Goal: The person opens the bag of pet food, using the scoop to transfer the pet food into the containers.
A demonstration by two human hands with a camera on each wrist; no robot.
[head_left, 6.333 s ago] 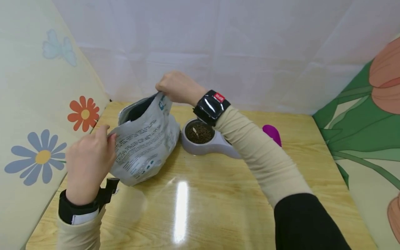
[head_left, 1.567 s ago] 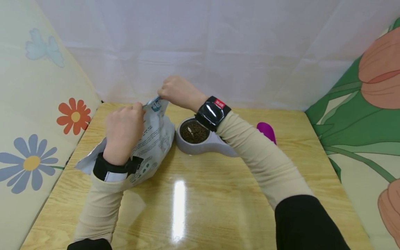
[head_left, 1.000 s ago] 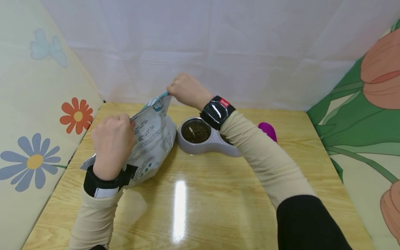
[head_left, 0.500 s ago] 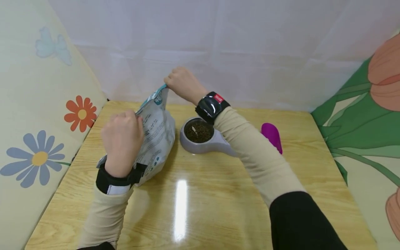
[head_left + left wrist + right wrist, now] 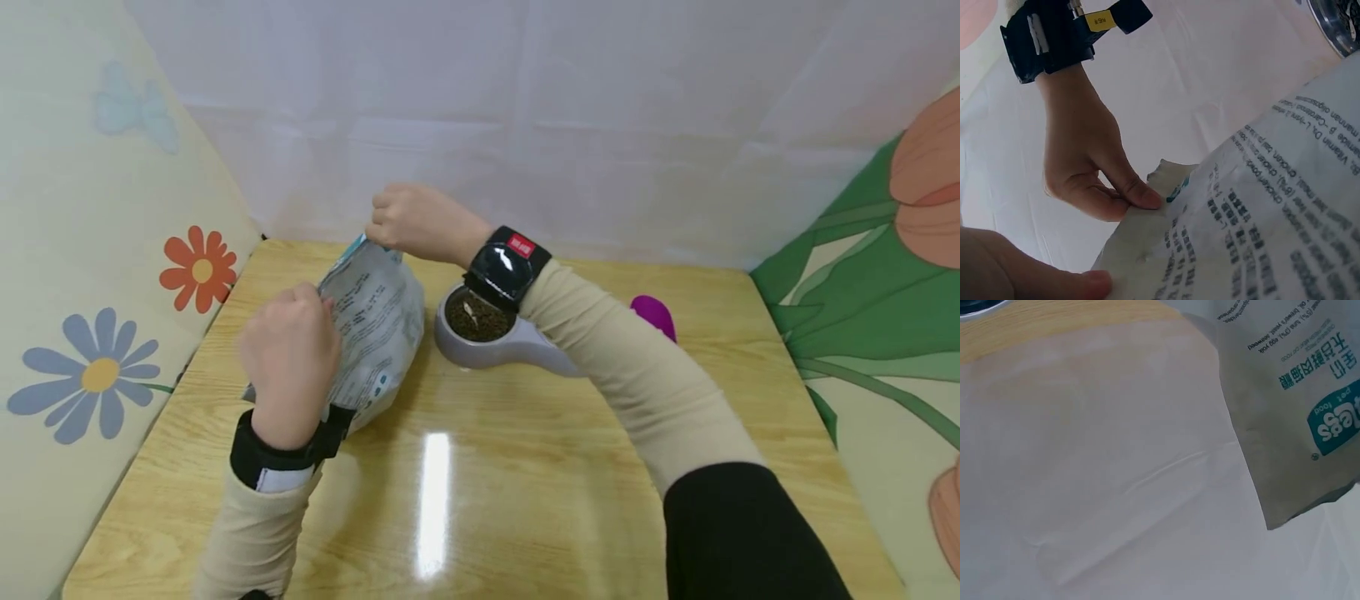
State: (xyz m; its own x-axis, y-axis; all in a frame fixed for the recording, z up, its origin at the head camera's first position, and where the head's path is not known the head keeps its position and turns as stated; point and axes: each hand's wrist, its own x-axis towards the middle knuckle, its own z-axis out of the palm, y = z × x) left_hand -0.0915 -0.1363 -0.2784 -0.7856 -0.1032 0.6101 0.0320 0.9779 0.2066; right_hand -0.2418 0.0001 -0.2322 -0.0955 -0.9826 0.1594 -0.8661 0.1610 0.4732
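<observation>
A pale grey pet food bag [image 5: 378, 321] with printed text stands on the table's left half. Its top edge runs drawn together between both hands. My left hand [image 5: 288, 362] grips the near end of that edge, and its thumb [image 5: 1079, 284] presses on the bag in the left wrist view. At the far corner, my right hand [image 5: 427, 221] pinches the edge between thumb and fingers, as the left wrist view also shows. In the right wrist view the bag's teal logo [image 5: 1338, 422] shows, but no hand. The bag's inside is hidden.
Just right of the bag sits a grey double pet bowl [image 5: 468, 354] with brown kibble [image 5: 480, 321] in its left dish; my right forearm covers the other dish. A purple scoop-like object [image 5: 654, 315] lies partly behind that forearm. A white cloth [image 5: 600, 150] hangs behind the table [image 5: 525, 483].
About six seconds ago the bag's mouth gaped; now its edges lie together. My left hand has moved right along the top. Over the last half second my right hand has dropped and shifted left.
</observation>
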